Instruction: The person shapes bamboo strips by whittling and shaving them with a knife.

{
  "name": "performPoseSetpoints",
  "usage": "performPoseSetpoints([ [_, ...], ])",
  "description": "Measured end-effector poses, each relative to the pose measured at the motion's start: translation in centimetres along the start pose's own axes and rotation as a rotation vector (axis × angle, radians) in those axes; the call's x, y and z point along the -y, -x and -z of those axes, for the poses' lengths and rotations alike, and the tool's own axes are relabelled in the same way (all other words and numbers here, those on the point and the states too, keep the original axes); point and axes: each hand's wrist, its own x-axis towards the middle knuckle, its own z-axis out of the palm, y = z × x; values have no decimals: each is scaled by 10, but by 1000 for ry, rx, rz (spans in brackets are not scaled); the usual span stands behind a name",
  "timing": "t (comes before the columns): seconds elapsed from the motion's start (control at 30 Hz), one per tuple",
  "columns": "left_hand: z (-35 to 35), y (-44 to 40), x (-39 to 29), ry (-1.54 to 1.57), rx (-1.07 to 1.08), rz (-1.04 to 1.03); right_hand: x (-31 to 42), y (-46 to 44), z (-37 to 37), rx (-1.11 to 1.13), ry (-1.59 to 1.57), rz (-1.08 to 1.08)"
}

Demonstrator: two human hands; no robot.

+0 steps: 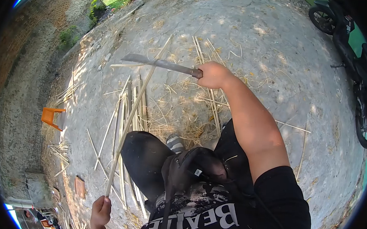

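My right hand [213,75] is wrapped round the handle of a machete [171,66], whose blade points left. The blade crosses a long bamboo strip [129,118] near its far end; whether it touches or cuts in, I cannot make out. Low at the left, my left hand [101,210] grips the near end of this strip, which slants up and away past my knee. A thin pale sliver [120,65] sticks out to the left under the blade's tip. Curly bamboo shavings [189,121] lie on the ground between my legs.
More bamboo strips [141,97] lie beside my knee, and others [214,106] lie ahead to the right. An orange plastic stool [48,115] stands by the brick wall [23,88] at left. A motorcycle [354,62] is parked at right. Concrete ground [280,40] spreads ahead.
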Motion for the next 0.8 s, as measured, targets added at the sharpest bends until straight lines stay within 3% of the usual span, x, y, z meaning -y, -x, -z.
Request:
performPoseSetpoints([
  [0.17, -8, -9, 1, 43, 46, -24, 28, 18, 11, 128, 56, 163],
  [0.37, 1, 0, 0, 63, 42, 8, 31, 19, 14, 112, 68, 147],
  [0.43, 30, 23, 10, 106, 89, 48, -23, 7, 33, -152, -109, -112],
  [0.53, 30, 22, 18, 115, 91, 17, -43, 4, 37, -169, -184, -267],
  [0.67, 16, 8, 6, 17, 59, -84, -24, 7, 33, -107, -119, -176],
  [0.8, 8, 2, -18, 50, 93, -93, 11, 23, 24, -29, 29, 128],
])
